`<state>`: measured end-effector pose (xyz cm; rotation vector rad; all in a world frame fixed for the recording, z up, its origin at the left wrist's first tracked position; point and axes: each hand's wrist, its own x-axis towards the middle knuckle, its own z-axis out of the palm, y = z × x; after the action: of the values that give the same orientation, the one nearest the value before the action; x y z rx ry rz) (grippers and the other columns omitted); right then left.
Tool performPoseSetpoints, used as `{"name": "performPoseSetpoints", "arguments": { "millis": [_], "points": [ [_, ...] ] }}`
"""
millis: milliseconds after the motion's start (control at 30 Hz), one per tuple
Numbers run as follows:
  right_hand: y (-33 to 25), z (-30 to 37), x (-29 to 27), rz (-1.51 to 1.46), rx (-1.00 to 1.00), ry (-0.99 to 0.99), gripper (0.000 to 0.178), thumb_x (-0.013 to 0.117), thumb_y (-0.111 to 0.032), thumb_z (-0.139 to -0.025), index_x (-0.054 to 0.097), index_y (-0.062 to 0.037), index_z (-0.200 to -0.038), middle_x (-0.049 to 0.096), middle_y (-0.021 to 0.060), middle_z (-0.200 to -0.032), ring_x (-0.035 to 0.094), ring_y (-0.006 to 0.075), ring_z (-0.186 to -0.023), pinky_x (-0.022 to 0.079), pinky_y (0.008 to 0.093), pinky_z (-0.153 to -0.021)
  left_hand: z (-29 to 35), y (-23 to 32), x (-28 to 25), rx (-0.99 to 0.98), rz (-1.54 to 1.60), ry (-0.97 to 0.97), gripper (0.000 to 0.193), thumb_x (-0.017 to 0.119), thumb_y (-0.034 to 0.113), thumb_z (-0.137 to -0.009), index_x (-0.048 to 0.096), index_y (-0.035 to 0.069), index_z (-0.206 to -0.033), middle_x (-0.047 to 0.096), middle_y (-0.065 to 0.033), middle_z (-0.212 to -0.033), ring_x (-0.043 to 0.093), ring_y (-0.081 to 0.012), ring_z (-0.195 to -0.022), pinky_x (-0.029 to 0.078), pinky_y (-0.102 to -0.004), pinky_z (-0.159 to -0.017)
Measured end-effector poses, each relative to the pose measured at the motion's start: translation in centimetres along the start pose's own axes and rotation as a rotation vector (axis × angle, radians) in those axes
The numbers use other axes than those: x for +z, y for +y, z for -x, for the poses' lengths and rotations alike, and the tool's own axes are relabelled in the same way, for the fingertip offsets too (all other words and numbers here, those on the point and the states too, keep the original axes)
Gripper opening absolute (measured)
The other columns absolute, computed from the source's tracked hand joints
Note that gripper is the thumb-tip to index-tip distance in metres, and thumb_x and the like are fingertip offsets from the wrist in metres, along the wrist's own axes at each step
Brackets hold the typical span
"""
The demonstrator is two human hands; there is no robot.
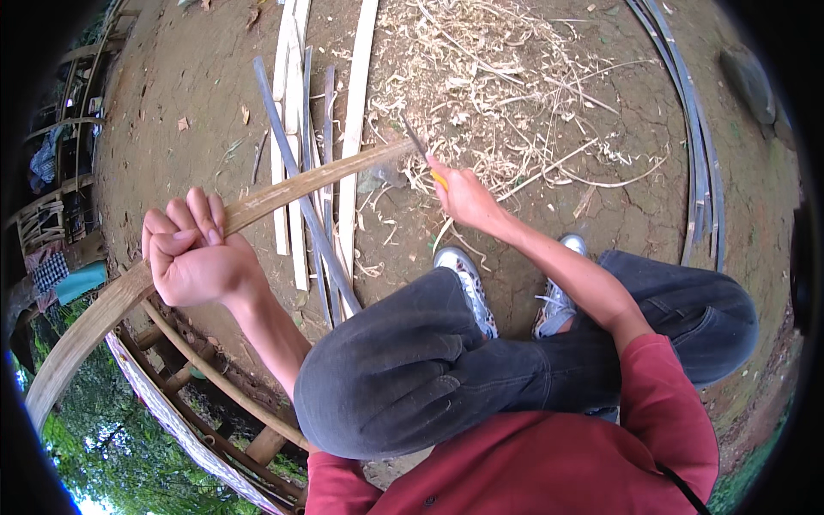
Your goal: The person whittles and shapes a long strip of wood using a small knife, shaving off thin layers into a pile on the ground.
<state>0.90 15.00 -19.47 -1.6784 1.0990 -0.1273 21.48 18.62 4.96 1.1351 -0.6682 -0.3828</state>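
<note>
My left hand (206, 262) is closed around a long flat bamboo strip (296, 187), fingers curled over it. The strip runs from the lower left edge, through my fist, and up to the middle. In my right hand (468, 202) is a knife (415, 137); a bit of its yellow handle shows by my fingers. Its dark blade points up and left, at the far end of the strip. Whether the edge touches the bamboo is hard to tell. A small greyish object (378, 176) lies under that end.
Curly shavings (481, 77) cover the dirt ahead. Pale strips (354, 112) and dark strips (296, 159) lie left of them. More dark strips (695, 146) curve along the right, near a stone (747, 81). A bamboo railing (219, 373) is at lower left; my shoes (468, 287) are close in.
</note>
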Motion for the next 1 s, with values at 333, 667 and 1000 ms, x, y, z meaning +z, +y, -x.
{"name": "performPoseSetpoints", "arguments": {
  "millis": [333,667,1000],
  "points": [
    [6.5,-1.3,2.9,0.37,-0.055,0.24,0.066,0.046,0.006,-0.084,0.041,-0.0148,-0.146,0.059,0.0168,-0.059,0.06,0.028,-0.049,0.052,0.0456,-0.053,-0.1,-0.3,0.7,0.031,-0.026,-0.005,0.021,0.037,0.003,-0.062,0.02,0.015,-0.058,0.019,0.0002,-0.051,0.018,-0.0111,-0.045,0.017,-0.0248,-0.043],
    [-1.2,0.7,0.8,0.079,-0.355,0.191,0.058,0.046,0.003,-0.092,0.037,-0.0111,-0.147,0.056,0.0112,-0.052,0.054,0.022,-0.043,0.05,0.0403,-0.044,-0.2,-0.3,0.2,0.038,-0.006,-0.006,0.022,0.038,0.003,-0.063,0.02,0.014,-0.057,0.018,0.0003,-0.05,0.018,-0.0112,-0.045,0.017,-0.0256,-0.043],
    [0.6,-0.2,-0.1,0.13,-0.207,0.134,0.056,0.049,0.004,-0.086,0.046,-0.0047,-0.141,0.055,0.0133,-0.05,0.054,0.0214,-0.042,0.049,0.0385,-0.045,-0.4,-0.2,-1.1,0.009,0.001,0.044,0.022,0.038,0.003,-0.062,0.02,0.015,-0.057,0.019,0.0003,-0.051,0.018,-0.0111,-0.045,0.017,-0.0253,-0.043]
  ]
}}
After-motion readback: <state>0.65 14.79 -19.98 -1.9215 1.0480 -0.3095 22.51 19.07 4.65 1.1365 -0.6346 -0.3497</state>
